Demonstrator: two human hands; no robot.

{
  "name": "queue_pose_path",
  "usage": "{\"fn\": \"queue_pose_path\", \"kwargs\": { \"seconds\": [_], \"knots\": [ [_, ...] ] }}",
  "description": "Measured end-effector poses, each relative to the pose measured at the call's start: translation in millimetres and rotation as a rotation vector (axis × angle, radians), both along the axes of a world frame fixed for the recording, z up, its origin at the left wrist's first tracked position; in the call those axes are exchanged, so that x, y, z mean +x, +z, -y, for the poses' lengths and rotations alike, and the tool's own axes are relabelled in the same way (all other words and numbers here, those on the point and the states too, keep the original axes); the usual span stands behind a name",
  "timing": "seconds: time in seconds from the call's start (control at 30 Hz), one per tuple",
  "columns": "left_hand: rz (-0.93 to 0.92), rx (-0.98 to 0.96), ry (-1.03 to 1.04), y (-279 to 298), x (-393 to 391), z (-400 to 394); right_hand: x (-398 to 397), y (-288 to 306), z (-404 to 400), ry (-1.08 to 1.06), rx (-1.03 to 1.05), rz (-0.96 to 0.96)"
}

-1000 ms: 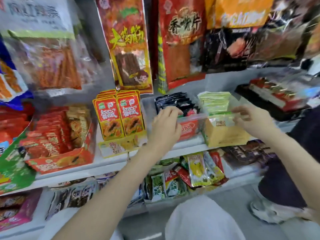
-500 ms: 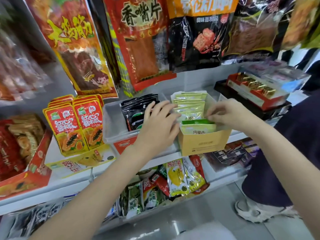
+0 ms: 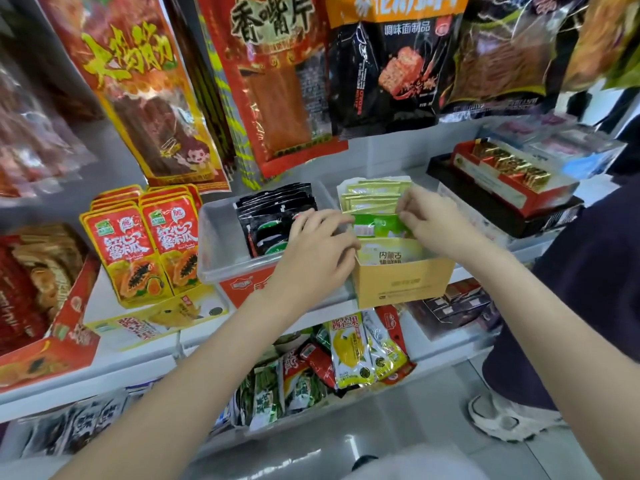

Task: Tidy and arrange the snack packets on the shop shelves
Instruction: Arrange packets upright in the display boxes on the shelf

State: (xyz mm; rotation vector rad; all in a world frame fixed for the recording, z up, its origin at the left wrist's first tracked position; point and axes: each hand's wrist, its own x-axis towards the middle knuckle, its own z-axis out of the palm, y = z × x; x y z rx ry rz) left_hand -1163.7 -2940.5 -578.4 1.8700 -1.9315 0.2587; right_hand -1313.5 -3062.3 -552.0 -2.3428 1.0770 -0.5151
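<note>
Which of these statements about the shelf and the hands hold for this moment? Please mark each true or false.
1. Both hands are at the cardboard box of green packets. True.
2. The black packets stand in a clear plastic tub. True.
3. The left hand holds a red papaya packet. False: those packets stand untouched to the left.
4. The tub is to the right of the cardboard box. False: it is to the left.
5. The right hand pinches a green packet. True.

Cardboard box (image 3: 403,284) stands just right of plastic bin (image 3: 221,251) on shelf (image 3: 131,362).
</note>
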Motion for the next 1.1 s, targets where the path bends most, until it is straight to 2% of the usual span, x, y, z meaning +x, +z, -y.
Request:
{"fn": "queue_pose_path", "kwargs": {
  "seconds": [0.07,0.13,0.27,0.33,0.43,0.5,0.57,0.7,0.73,0.8,0.87,0.93,1.0,1.1],
  "knots": [
    [-0.023,-0.062,-0.01,-1,1,-12,6,-2,-4,0.042,-0.058,-0.095],
    [-0.068,-0.144,-0.004,-4,2,-31,1,0,-11,0.015,-0.153,-0.084],
    [-0.126,-0.257,0.038,-32,-1,-77,-33,2,-48,-0.092,-0.324,0.226],
    [-0.151,-0.214,0.023,-61,-5,-96,-51,-11,-73,-0.073,-0.322,0.312],
    [-0.226,-0.058,0.025,-111,-13,-109,-67,-60,-99,-0.027,-0.2,0.349],
    [-0.363,0.115,0.098,-138,-20,-107,-69,-107,-105,-0.04,-0.06,0.285],
    [-0.495,0.275,0.189,-161,-23,-99,-62,-154,-102,-0.061,0.094,0.143],
    [-0.627,0.49,0.24,-194,-25,-80,-29,-211,-91,-0.065,0.31,-0.141],
    [-0.659,0.539,0.246,-199,-27,-76,-20,-218,-88,-0.101,0.319,-0.218],
    [-0.744,0.602,0.259,-205,-31,-69,-2,-227,-89,-0.2,0.188,-0.358],
    [-0.927,0.606,0.283,-208,-33,-63,12,-229,-96,-0.233,0.035,-0.39],
    [-1.066,0.605,0.289,-207,-31,-61,24,-232,-101,-0.183,0.048,-0.297],
    [-1.095,0.608,0.256,-207,-28,-62,28,-232,-100,-0.186,0.193,-0.154],
    [-0.909,0.502,0.277,-205,-17,-71,13,-220,-91,-0.305,0.344,0.088]
  ]
}}
